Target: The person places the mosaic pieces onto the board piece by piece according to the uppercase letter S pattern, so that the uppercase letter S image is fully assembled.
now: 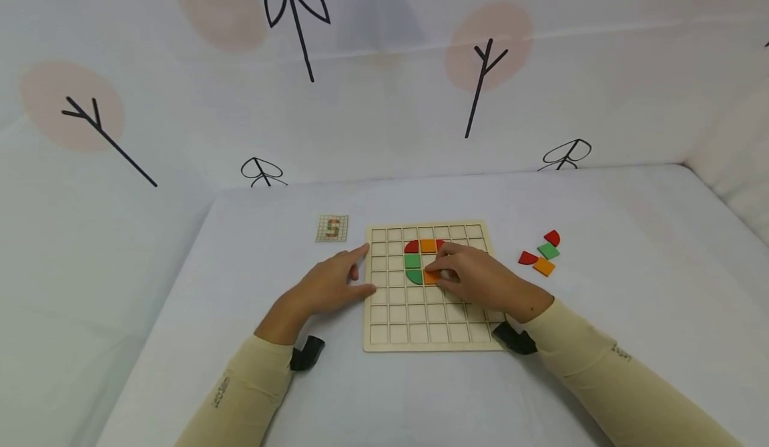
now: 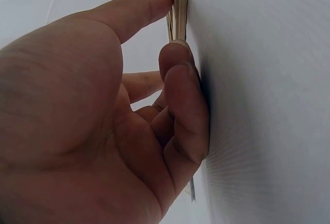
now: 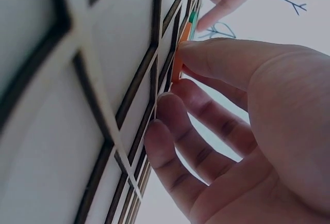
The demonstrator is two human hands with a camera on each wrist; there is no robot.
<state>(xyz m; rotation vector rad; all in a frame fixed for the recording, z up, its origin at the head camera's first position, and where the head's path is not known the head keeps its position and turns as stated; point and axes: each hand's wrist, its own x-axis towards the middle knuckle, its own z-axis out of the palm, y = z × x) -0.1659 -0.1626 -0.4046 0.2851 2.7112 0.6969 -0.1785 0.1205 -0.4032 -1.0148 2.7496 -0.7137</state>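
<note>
A wooden grid board (image 1: 432, 348) lies flat before me. My right hand (image 1: 478, 277) is over its middle, pinching an orange square tile (image 1: 430, 278) between thumb and fingertips at a cell. In the right wrist view the thumb rests on that orange tile (image 3: 178, 61). Left of it sits a green quarter-round tile (image 1: 414, 276), below a green square (image 1: 412, 261). The row above holds a red quarter-round (image 1: 411, 247), another orange square (image 1: 428, 245) and a red tile partly hidden by my hand. My left hand (image 1: 327, 285) touches the board's left edge with thumb and index finger, other fingers bent.
Right of the board lie loose tiles: two red quarter-rounds (image 1: 553, 237), a green square (image 1: 548, 251) and an orange square (image 1: 544, 267). A small pattern card (image 1: 332, 228) lies left of the board's far corner. Patterned white cloth rises behind the table.
</note>
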